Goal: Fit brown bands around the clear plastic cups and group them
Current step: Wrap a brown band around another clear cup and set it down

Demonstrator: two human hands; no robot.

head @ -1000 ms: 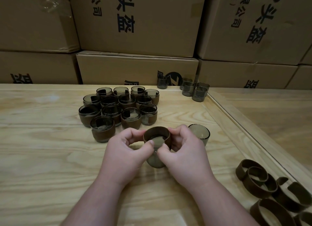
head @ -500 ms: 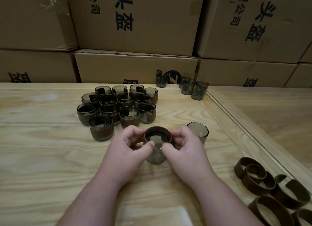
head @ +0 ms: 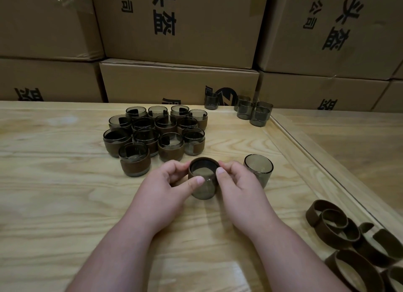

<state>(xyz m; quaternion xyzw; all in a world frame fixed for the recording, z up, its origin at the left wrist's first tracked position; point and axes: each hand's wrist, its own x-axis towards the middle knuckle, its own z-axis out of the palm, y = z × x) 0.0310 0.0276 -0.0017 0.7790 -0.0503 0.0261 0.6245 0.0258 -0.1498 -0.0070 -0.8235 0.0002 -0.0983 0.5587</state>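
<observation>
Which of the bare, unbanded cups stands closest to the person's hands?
The lone bare cup just beside the right hand, near the table's middle. The other bare cups cluster far back against the cardboard boxes.

Banded cups (head: pixel 155 134) left, loose bands (head: pixel 349 243) right

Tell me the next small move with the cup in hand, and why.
Probably push the brown band further down the cup. It sits only at the rim, pinched by the left hand and right hand, whereas the finished cups wear theirs around the middle.
</observation>
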